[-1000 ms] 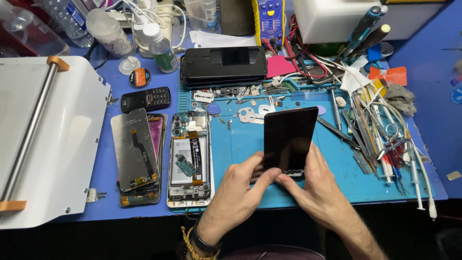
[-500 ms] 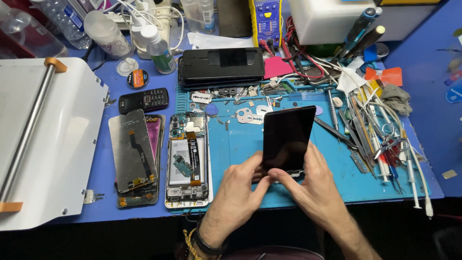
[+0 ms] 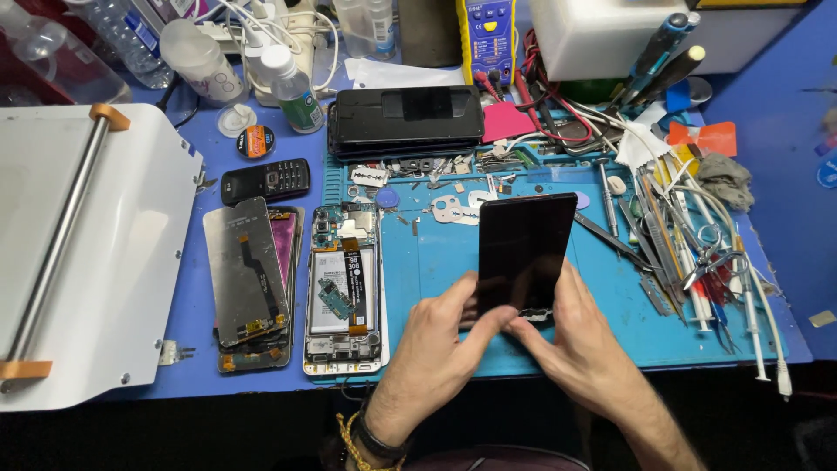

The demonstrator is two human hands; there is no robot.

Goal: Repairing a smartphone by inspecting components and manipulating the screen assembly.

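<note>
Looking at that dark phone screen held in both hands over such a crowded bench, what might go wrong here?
The left hand and right hand grip the black screen panel only at its lower end, so it might flex, crack or slip. If dropped, it would likely land on the tweezers and tools or small metal parts scattered on the blue mat, scratching the glass.

Bare mat (image 3: 436, 262) lies open left of the screen (image 3: 526, 253), hemmed by the opened phone (image 3: 344, 288) and tools (image 3: 689, 235).
</note>
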